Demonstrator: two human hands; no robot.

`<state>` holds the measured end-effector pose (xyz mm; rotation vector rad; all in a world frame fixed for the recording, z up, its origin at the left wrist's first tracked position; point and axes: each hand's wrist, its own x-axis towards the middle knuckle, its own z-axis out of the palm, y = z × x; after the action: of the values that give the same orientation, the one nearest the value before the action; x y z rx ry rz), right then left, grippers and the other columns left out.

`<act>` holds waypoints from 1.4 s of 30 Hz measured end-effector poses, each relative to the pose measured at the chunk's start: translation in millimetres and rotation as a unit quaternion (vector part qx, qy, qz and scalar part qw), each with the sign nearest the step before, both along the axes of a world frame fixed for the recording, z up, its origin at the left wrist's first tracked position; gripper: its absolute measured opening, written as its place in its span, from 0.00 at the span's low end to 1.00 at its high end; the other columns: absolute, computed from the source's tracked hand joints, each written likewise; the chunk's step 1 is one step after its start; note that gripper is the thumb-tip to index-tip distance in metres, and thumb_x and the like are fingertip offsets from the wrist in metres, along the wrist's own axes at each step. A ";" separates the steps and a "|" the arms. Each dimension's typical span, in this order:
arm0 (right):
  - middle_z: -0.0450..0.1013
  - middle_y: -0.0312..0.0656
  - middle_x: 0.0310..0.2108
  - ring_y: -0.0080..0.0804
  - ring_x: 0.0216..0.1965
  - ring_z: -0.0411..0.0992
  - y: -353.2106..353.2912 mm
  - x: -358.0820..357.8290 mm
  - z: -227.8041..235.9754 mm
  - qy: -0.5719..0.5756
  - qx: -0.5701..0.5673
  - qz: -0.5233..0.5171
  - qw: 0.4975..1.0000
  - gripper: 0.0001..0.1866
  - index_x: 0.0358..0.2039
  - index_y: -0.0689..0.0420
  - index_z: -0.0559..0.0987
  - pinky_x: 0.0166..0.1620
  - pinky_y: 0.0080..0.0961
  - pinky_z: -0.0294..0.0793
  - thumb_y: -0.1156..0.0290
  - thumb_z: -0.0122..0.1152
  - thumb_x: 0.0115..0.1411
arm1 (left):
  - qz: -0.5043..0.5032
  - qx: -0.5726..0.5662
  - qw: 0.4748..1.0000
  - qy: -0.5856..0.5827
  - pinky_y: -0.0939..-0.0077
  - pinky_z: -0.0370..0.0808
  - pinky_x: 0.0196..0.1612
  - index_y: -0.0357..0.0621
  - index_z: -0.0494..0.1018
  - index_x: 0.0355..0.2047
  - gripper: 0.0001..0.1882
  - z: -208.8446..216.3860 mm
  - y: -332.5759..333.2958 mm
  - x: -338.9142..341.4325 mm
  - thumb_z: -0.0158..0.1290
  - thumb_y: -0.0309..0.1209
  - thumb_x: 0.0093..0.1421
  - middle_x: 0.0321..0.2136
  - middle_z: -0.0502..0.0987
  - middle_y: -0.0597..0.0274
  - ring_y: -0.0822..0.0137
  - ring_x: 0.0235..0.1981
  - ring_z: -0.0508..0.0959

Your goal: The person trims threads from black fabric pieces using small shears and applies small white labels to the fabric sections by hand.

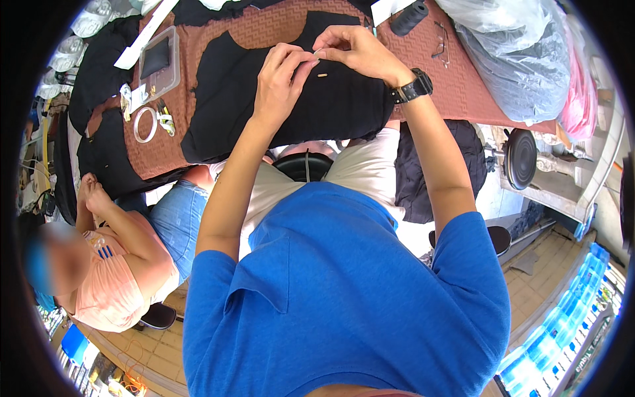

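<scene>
Black garment fabric (245, 106) lies spread over the brown patterned tablecloth (159, 153) in front of me. Over its far part my left hand (283, 74) and my right hand (357, 51) meet, fingertips pinched close together. Between them is a small, thin, pale thing (317, 52), too small to name. The right hand's thumb and forefinger press on it, and the left fingers are curled against it. Just below the hands, a tiny light-coloured bar (323, 75) rests on the black fabric. A dark watch (413, 86) is on my right wrist.
A clear plastic box (177, 66) holds a black pad; a whitish ring (137, 124) lies nearby. Black thread spool (409, 18) and eyeglasses (440, 46) are to the right, beside big plastic bags (522, 66). At left a co-worker (126, 271) sits with hands together.
</scene>
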<state>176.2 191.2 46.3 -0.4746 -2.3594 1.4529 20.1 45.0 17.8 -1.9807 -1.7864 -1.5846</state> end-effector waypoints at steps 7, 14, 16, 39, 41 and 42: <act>0.81 0.40 0.35 0.25 0.39 0.79 5.0 -3.1 -21.4 -0.047 0.061 0.024 0.997 0.08 0.43 0.63 0.81 0.46 0.25 0.78 0.75 0.66 0.64 | 0.001 -0.059 0.995 -0.076 0.65 0.76 0.37 0.42 0.82 0.32 0.05 -20.1 -7.0 9.8 0.66 0.26 0.55 0.29 0.78 0.60 0.57 0.33 0.79; 0.81 0.44 0.31 0.31 0.33 0.79 8.3 -6.1 -51.6 -0.033 0.032 0.015 0.999 0.13 0.45 0.62 0.79 0.39 0.29 0.78 0.78 0.62 0.59 | 0.043 -0.099 0.986 -0.124 0.64 0.75 0.36 0.44 0.83 0.31 0.03 -40.8 -10.9 27.0 0.66 0.25 0.55 0.28 0.81 0.61 0.57 0.31 0.78; 0.81 0.45 0.31 0.32 0.33 0.79 7.9 -5.0 -54.1 -0.031 0.040 0.013 0.999 0.13 0.45 0.62 0.78 0.39 0.30 0.79 0.78 0.62 0.59 | 0.050 -0.107 0.987 -0.111 0.64 0.74 0.36 0.44 0.83 0.30 0.03 -41.1 -12.4 28.6 0.67 0.26 0.54 0.28 0.81 0.61 0.57 0.30 0.77; 0.79 0.44 0.31 0.36 0.34 0.80 -4.7 2.3 -61.2 0.006 0.105 -0.010 0.994 0.13 0.47 0.61 0.74 0.41 0.31 0.79 0.80 0.64 0.62 | 0.089 -0.113 0.988 -0.051 0.64 0.72 0.39 0.48 0.85 0.29 0.05 -50.7 -7.4 35.1 0.70 0.29 0.51 0.26 0.78 0.66 0.60 0.31 0.73; 0.79 0.44 0.31 0.36 0.35 0.80 -4.8 2.9 -62.1 0.009 0.106 -0.011 0.994 0.14 0.47 0.60 0.74 0.41 0.31 0.79 0.80 0.64 0.62 | 0.090 -0.119 0.987 -0.054 0.64 0.72 0.39 0.48 0.85 0.29 0.05 -51.9 -6.9 35.0 0.70 0.30 0.51 0.26 0.77 0.66 0.60 0.31 0.73; 0.79 0.44 0.31 0.36 0.35 0.80 -4.7 3.0 -62.8 0.009 0.106 -0.010 0.994 0.14 0.48 0.60 0.74 0.41 0.31 0.79 0.80 0.64 0.62 | 0.090 -0.120 0.987 -0.055 0.64 0.72 0.39 0.48 0.85 0.29 0.05 -52.2 -6.6 35.0 0.70 0.30 0.51 0.26 0.77 0.66 0.60 0.32 0.73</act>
<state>179.1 186.5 -16.5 -0.4267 -2.4511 1.1750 55.1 38.4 -34.4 -1.7852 -2.2231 -1.5118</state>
